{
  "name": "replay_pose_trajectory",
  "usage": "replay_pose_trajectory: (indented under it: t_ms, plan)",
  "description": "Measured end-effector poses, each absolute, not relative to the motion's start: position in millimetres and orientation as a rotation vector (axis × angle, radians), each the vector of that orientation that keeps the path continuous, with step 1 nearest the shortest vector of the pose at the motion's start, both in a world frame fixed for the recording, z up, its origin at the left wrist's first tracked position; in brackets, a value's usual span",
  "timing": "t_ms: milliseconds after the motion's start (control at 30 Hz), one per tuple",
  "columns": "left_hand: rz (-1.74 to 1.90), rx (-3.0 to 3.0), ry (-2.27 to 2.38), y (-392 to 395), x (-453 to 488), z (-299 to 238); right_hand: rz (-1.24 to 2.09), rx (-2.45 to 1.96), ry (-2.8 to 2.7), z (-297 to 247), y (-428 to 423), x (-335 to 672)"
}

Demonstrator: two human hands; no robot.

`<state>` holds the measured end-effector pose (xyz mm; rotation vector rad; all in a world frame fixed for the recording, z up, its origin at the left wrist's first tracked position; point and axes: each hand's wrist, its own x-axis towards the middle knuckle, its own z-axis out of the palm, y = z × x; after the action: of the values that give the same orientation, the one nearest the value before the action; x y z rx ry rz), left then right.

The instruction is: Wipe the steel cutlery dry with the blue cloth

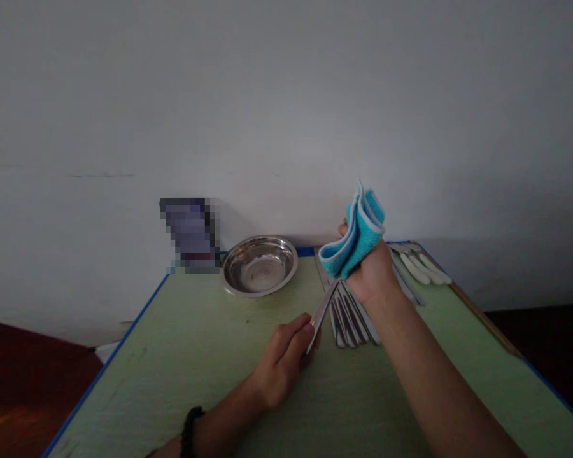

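Observation:
My left hand [284, 362] is closed around the handle of a metal piece of cutlery [323, 310] that slants up to the right. Its upper end disappears into a turquoise cloth [356, 238], which my right hand [372, 277] grips bunched around it, raised above the table. Right under my right hand, a row of several metal cutlery pieces [348, 318] lies on the green tabletop [210, 356]. A black band circles my left wrist.
A round steel bowl [260, 264] sits at the table's far edge by the white wall. Several white-handled utensils [420, 264] lie at the far right. A blurred dark object [191, 234] leans against the wall at the back left. Blue edging rims the table.

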<state>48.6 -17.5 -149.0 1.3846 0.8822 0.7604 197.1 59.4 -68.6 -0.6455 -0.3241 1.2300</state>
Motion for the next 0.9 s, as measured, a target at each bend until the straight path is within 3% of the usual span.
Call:
replay_pose_trajectory:
  t_ms: [367,500,900]
  plan:
    - [0.971,1.279,1.102,-9,52,-160,1.402,-0.851,-0.518,-114,43,131]
    - [0.915,1.509,1.172,-9,51,-156,1.398,-0.831,-0.559,-118,46,134]
    - [0.757,2.104,1.060,-14,51,-153,0.914,-0.977,-0.416,-90,72,205]
